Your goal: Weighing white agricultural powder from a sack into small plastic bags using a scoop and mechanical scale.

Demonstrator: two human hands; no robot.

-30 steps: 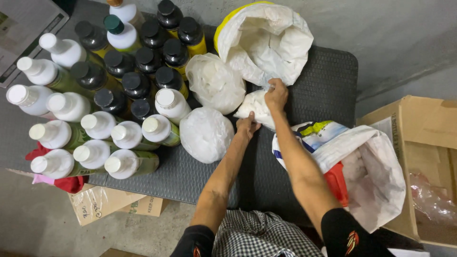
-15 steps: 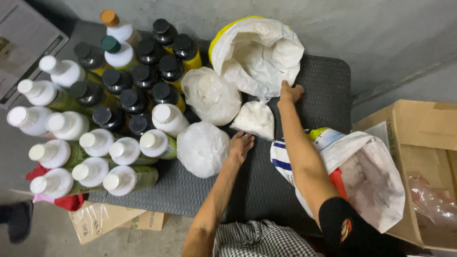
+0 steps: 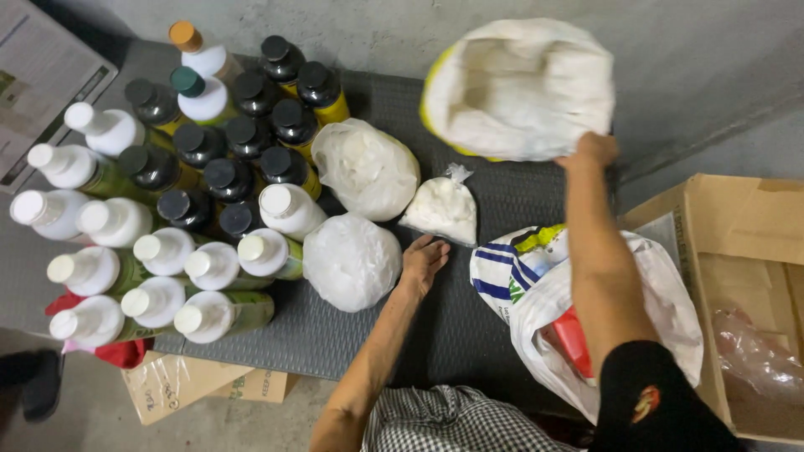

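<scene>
Dark ribbed matting [image 3: 469, 335] covers the low work surface, crowded at one side with capped bottles [image 3: 167, 218]. My right hand [image 3: 591, 151] grips the lower rim of the big white sack [image 3: 519, 88], fingers closed on the fabric. My left hand [image 3: 423, 261] lies flat and slack, just beside a round filled bag [image 3: 352, 261]; a smaller knotted bag [image 3: 442, 209] lies near. I judge this the sack-opening step; next calls for steadying its mouth.
</scene>
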